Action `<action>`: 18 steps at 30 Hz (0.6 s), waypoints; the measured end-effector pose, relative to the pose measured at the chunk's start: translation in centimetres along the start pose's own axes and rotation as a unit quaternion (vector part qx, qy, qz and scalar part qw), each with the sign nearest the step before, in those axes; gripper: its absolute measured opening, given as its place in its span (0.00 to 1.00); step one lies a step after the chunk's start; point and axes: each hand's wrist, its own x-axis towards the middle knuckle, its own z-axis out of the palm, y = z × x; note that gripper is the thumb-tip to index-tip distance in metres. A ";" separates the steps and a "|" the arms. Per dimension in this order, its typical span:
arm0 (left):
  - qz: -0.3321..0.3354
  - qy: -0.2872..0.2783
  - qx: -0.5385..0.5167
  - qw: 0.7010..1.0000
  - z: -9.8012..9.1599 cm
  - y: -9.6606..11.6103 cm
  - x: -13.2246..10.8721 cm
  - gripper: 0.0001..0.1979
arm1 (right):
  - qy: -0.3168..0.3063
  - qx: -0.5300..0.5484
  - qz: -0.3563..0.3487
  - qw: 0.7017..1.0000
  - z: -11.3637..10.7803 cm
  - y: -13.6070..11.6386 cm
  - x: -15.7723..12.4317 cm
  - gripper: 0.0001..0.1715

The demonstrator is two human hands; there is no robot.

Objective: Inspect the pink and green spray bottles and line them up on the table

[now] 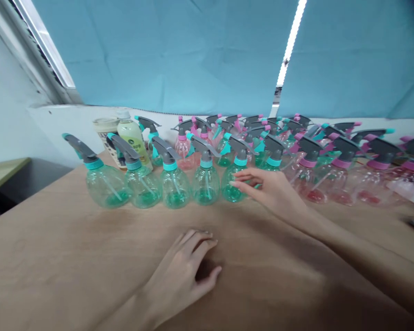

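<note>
Several spray bottles with clear green bodies, turquoise collars and grey trigger heads stand in a front row on the wooden table (100, 257). My right hand (274, 188) reaches in from the right, its fingers stretched over the front of one green spray bottle (232, 189). There is a gap between thumb and fingers; whether the fingertips touch the bottle I cannot tell. To its left stands another green spray bottle (206, 186). My left hand (184, 264) lies palm down on the table in front of the row, fingers loosely bent and apart, holding nothing.
Pink spray bottles (341, 184) continue the row on the right, with more pink and green ones crowded behind. A pale green labelled bottle (133, 138) and a printed cup (103, 133) stand at the back left. A blue curtain (179, 55) hangs behind the table.
</note>
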 end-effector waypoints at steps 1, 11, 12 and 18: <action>0.003 0.002 -0.001 1.000 0.0 0.2 0.0 0.16 | 0.012 -0.008 0.013 1.000 -0.6 0.3 -0.2 0.12; -0.001 0.060 0.000 0.998 -0.4 -0.4 -0.1 0.15 | 0.026 -0.106 0.063 0.992 -0.9 2.5 1.3 0.34; -0.005 0.064 0.001 0.998 -0.4 -0.7 -0.1 0.14 | 0.019 -0.100 0.069 0.992 -0.6 2.6 1.6 0.36; -0.028 0.081 0.003 0.996 -0.8 -1.2 0.1 0.10 | -0.008 -0.120 0.075 0.990 0.9 3.1 3.3 0.36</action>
